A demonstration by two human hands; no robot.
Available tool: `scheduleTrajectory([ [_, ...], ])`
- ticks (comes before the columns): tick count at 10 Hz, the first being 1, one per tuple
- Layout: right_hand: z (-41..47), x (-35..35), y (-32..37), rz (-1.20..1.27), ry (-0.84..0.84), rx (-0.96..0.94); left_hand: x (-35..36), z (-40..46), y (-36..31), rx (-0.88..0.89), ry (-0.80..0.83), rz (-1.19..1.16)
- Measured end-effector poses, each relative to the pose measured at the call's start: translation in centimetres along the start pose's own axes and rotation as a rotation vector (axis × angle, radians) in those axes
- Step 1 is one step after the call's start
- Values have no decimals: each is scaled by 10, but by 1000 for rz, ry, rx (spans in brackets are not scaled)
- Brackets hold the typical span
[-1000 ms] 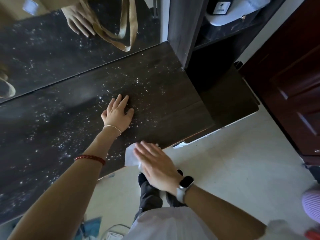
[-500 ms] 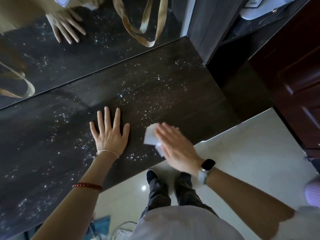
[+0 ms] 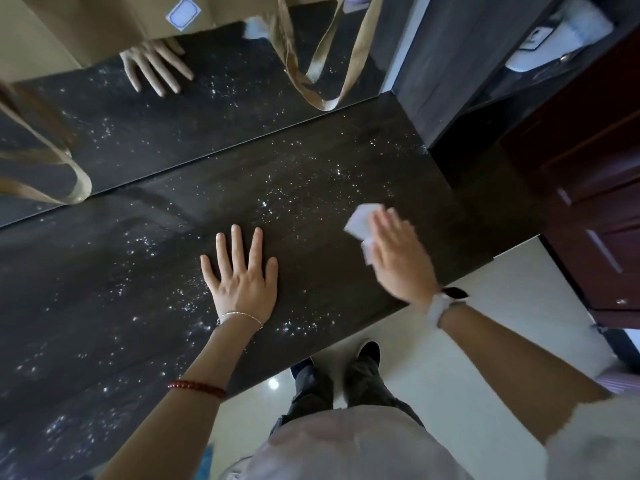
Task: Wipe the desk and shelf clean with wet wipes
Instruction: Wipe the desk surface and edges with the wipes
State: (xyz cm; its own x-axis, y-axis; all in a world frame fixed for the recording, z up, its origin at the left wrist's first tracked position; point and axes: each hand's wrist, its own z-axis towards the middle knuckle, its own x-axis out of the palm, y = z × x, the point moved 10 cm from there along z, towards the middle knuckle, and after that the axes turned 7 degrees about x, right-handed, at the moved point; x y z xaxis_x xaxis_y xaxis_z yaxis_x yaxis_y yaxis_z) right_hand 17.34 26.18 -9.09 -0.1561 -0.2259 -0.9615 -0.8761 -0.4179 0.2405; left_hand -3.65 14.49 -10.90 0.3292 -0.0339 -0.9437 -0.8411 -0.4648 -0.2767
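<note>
The dark wooden desk [image 3: 329,188] runs across the view, speckled with white crumbs and droplets. My left hand [image 3: 242,278] lies flat on it near the front edge, fingers spread, holding nothing. My right hand [image 3: 398,254], with a watch on the wrist, presses a white wet wipe [image 3: 360,223] onto the desk's right part; the wipe sticks out to the left of the fingers. The dark shelf unit [image 3: 450,64] stands at the desk's right end.
A mirror [image 3: 207,109] backs the desk and reflects my hand and tan bag straps. A white object [image 3: 561,32] lies on the shelf at top right. A dark red door [image 3: 595,202] is at right. Pale floor tiles [image 3: 485,358] and my shoes lie below the desk edge.
My right hand has slid the wipe from the desk's front edge away from me and to the right. My left hand stays flat on the desk, its fingers now spread.
</note>
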Motion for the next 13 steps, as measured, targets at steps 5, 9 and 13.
scheduleTrajectory([
  [5, 74, -20, -49, 5, -29, 229, -31, 31, -22, -64, -101, -154],
  [9, 61, -39, -48, -97, -56, 134, -4, 90, -36, -241, 22, -33],
  [13, 93, -31, -59, 46, -16, 143, -1, 91, -32, -269, 6, -20],
])
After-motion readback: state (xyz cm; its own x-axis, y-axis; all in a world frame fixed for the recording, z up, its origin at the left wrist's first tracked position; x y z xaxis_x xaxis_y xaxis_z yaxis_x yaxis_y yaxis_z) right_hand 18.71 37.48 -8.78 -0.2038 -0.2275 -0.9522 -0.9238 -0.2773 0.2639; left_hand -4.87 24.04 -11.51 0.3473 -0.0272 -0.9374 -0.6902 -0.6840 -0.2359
